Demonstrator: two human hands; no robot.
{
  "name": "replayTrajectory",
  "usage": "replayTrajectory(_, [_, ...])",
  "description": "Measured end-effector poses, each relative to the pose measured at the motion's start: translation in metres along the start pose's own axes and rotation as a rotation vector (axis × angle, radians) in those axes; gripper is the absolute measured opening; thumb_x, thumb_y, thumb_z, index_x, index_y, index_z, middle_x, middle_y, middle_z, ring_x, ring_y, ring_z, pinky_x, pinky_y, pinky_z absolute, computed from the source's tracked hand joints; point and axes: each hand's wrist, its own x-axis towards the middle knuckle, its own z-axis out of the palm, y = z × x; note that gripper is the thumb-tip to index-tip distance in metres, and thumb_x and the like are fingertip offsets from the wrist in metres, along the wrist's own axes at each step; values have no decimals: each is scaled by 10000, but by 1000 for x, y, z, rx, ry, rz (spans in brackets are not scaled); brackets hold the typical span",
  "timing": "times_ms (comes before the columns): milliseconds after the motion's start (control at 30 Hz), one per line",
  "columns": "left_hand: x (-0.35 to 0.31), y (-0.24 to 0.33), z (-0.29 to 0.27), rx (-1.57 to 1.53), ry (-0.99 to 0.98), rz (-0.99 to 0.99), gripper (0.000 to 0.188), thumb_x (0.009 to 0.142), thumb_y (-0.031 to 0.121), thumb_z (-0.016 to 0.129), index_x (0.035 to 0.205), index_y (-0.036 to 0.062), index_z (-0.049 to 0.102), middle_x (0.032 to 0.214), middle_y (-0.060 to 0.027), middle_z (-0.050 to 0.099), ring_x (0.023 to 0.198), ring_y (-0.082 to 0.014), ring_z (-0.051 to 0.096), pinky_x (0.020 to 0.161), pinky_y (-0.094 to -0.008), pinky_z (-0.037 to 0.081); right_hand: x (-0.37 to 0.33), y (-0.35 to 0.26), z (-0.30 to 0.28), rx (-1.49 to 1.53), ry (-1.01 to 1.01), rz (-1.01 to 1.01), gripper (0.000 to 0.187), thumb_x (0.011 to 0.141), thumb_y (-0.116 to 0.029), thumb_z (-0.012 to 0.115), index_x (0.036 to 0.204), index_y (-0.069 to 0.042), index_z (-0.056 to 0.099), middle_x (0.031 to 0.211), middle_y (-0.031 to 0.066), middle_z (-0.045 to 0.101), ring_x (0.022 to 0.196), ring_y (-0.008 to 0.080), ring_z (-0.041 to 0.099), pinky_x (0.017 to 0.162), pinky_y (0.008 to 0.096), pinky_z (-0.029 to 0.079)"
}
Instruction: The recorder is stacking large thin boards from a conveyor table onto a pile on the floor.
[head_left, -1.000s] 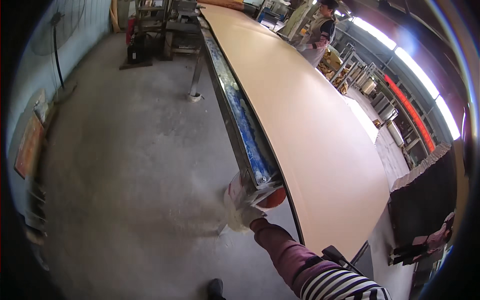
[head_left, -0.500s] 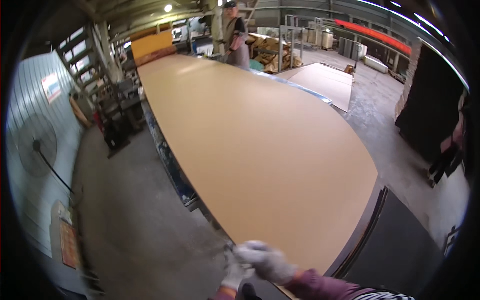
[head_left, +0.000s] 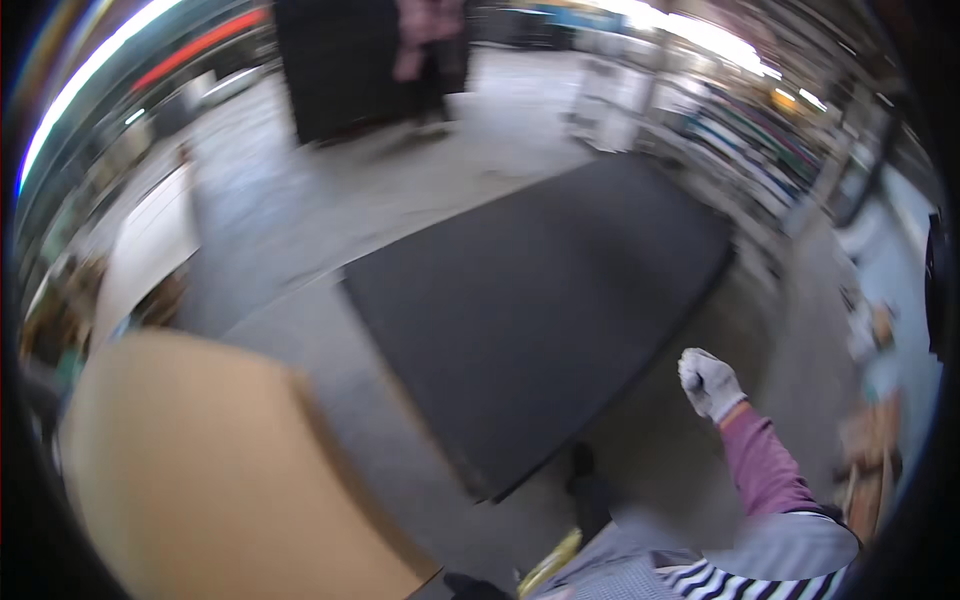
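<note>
My right hand [head_left: 710, 385], in a white work glove with a purple sleeve behind it, is out at the right over the floor. Its fingers are curled closed, and nothing shows sticking out of them. Nearest to it is the right edge of a large stack of black sheets [head_left: 540, 290], and the hand stays apart from that. My left hand is out of view. A broad tan board [head_left: 200, 460] fills the lower left, its edge blurred by motion.
A person in a pink top [head_left: 425, 50] stands by a tall black stack [head_left: 335, 70] at the back. A pale flat sheet [head_left: 155, 230] lies at the far left. Racks with long pieces [head_left: 750, 150] line the back right. Grey concrete floor [head_left: 270, 220] runs between the stacks.
My view has swung right, from the long tan board to the black stack. My hands were together at the board's near corner; the right is now away from it, the left out of view.
</note>
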Motion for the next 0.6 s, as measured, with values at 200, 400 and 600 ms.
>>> replayTrajectory(200, [-163, 27, 250, 662, 640, 157, 428, 934, 340, 505, 1215, 23, 564, 1147, -155, 618, 1062, -292, 572, 905, -461, 485, 101, -159, -278, 441, 168, -321, 196, 980, -100, 495, 785, -108, 477, 659, -45, 394, 524, 44, 382, 441, 162, 364])
replayTrajectory(400, [-160, 138, 460, 500, 252, 349, 449, 888, 386, 576, 1123, 5, 604, 1084, -135, 632, 941, -278, 587, 787, -458, 489, 121, -263, -393, 793, 298, -468, 124, 978, -114, 538, 856, -93, 552, 692, -30, 494, 545, 50, 491, 475, 165, 488])
replayTrajectory(600, [-394, 20, 898, 780, -377, 657, 337, 930, 327, 582, 1090, 32, 620, 936, -94, 629, 731, -237, 578, 603, -392, 490, 101, -291, -541, 979, 361, -662, 186, 992, -166, 532, 814, -114, 515, 668, -54, 454, 524, 33, 452, 452, 149, 452])
